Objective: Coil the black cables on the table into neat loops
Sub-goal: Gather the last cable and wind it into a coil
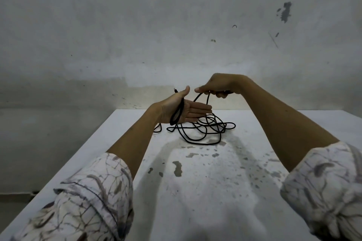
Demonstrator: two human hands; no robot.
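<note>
Seen from a head-worn camera looking forward and down over a white, paint-chipped table top [205, 191] mottled with grey stains and specks, set before a bare, scuffed grey-white wall [137, 25] marked by dark patches at upper right. Held above the far half of the table, palm up with fingers straight and together and thumb raised, the left hand [186, 110], carrying a small loop of thin black cable [203, 133] draped across the palm and hanging below its heel; no fingers curled round the loop. Just beside the thumb, a short cable tip [175, 90] poking up, its connector too small to make out. Close to the right and slightly higher, back of the hand upward, the right hand [219, 87], pinching a strand of the same black cable between thumb and curled fingers, with the strand arching down from the grip towards the table. Beneath and beyond both hands, the rest of the cable lying in a loose, overlapping tangle of loops on the table, partly hidden behind the left palm and wrist; whether one cable or several, impossible to tell. In the near corners, rolled-up white sleeves [88, 201] printed with grey-brown branching lines, both cut off by the lower edge. Left of the table, a dim grey floor [39, 143], blurred and featureless
</note>
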